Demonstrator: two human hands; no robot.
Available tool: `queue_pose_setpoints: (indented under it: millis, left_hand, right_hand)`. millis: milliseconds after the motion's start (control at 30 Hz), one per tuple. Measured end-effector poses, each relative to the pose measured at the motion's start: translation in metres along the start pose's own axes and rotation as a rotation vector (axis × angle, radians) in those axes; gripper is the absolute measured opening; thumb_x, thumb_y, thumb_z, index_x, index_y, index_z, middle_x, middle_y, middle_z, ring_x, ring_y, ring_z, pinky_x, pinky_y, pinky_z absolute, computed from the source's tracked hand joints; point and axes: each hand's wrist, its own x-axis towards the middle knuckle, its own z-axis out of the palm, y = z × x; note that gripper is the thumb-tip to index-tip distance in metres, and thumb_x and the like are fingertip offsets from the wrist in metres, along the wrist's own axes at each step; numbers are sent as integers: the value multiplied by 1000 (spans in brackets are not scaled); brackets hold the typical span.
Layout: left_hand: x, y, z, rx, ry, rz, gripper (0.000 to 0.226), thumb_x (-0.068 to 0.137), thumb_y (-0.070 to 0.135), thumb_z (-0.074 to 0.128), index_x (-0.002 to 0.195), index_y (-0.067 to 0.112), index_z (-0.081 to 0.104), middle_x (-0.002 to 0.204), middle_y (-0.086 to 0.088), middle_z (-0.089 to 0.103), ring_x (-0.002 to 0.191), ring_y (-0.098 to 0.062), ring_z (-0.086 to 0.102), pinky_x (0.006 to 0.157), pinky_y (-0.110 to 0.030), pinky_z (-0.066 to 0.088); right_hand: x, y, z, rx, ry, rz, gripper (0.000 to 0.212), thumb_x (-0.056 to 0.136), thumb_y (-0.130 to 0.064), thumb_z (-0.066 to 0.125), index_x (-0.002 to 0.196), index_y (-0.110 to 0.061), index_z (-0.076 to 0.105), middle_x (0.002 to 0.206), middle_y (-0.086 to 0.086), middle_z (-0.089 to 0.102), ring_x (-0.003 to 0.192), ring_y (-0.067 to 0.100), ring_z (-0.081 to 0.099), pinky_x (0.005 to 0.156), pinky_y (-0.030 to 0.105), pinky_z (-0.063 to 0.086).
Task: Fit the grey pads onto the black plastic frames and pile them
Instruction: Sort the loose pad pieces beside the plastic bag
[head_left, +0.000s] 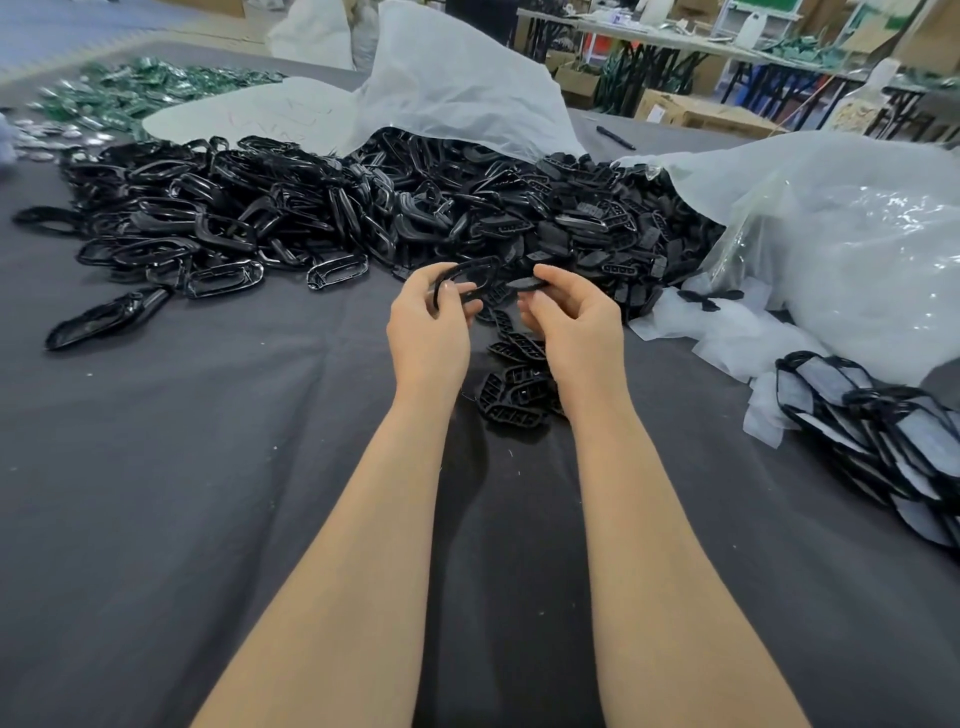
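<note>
Black frame (472, 263): your left hand (428, 325) pinches it, long axis running toward the pad (525, 284) pinched just right of it by your right hand (574, 325).

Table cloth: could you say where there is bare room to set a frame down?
Bare cloth lies between the frame heap and the left forearm. Crowded: the loose parts between the arms, and the finished pile at right.
</note>
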Motion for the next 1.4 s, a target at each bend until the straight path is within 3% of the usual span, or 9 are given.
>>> queue_pose_setpoints:
  millis: [133, 300, 467, 633, 733, 867, 1167, 1300, 1400]
  left_hand:
    - [1, 1, -1, 13, 6, -2, 27, 102, 10, 41, 96, 33, 55, 93, 6, 69, 82, -6, 69, 82, -27, 56]
    - [0, 0, 1, 31, -13, 1, 24, 101, 10, 42, 102, 27, 58, 91, 6, 69, 78, -8, 69, 77, -27, 56]
    - [-1, 1, 0, 90, -49, 10, 24, 101, 10, 43, 102, 28, 60, 88, 6, 66, 75, -8, 68, 82, -32, 57]
    - [-3, 1, 0, 145, -90, 15, 22, 100, 14, 46, 107, 22, 64, 89, 5, 69, 79, -7, 69, 86, -35, 57]
    - [-4, 1, -1, 157, -101, 23, 21, 100, 14, 47, 108, 20, 65, 90, 5, 70, 79, -4, 68, 88, -36, 56]
    - [-5, 2, -1, 169, -127, 17, 21, 100, 15, 47, 101, 27, 64, 98, -1, 71, 90, -13, 68, 90, -38, 56]
    - [-7, 4, -2, 164, -197, 53, 17, 99, 18, 51, 103, 28, 63, 94, 5, 68, 84, -9, 68, 79, -25, 56]
    - [-7, 4, -1, 120, -220, 53, 17, 100, 18, 50, 104, 25, 65, 92, 6, 68, 78, -6, 67, 70, -16, 54]
    - [-8, 5, -1, 24, -233, -10, 19, 101, 15, 47, 104, 20, 65, 94, 0, 70, 75, -5, 68, 69, -16, 54]
  right_hand:
    - [-1, 2, -1, -114, 30, -23, 15, 95, -16, 58, 89, -28, 62, 82, -5, 65, 79, 10, 64, 84, 35, 57]
    - [1, 1, -1, -91, -31, -13, 17, 96, -5, 52, 99, -16, 65, 76, -4, 65, 65, 4, 62, 67, 19, 53]
    - [-1, -1, -2, -343, -70, -124, 24, 95, -10, 53, 114, -15, 66, 91, -4, 67, 85, 14, 65, 83, 30, 54]
    - [-3, -1, -3, -445, -27, -237, 7, 92, -11, 59, 96, -16, 57, 78, -15, 56, 74, 0, 55, 68, 6, 40]
    - [-3, 0, -5, -476, -22, -255, 5, 92, -10, 59, 95, -13, 61, 75, -17, 55, 71, -3, 52, 66, 4, 38]
    - [-1, -1, -7, -459, -9, -242, 9, 92, -9, 57, 91, -17, 61, 76, -17, 56, 72, -3, 53, 65, 3, 38]
    - [-1, 2, -5, -447, -3, -214, 10, 93, -12, 59, 88, -20, 61, 75, -17, 56, 71, -3, 54, 64, 1, 38]
    - [0, 4, -5, -391, 20, -165, 5, 92, -16, 60, 91, -20, 60, 77, -15, 57, 74, -1, 54, 67, 7, 40]
    - [0, 2, -5, -248, 30, -64, 8, 91, -18, 63, 97, -19, 57, 87, -5, 64, 83, 13, 64, 82, 27, 52]
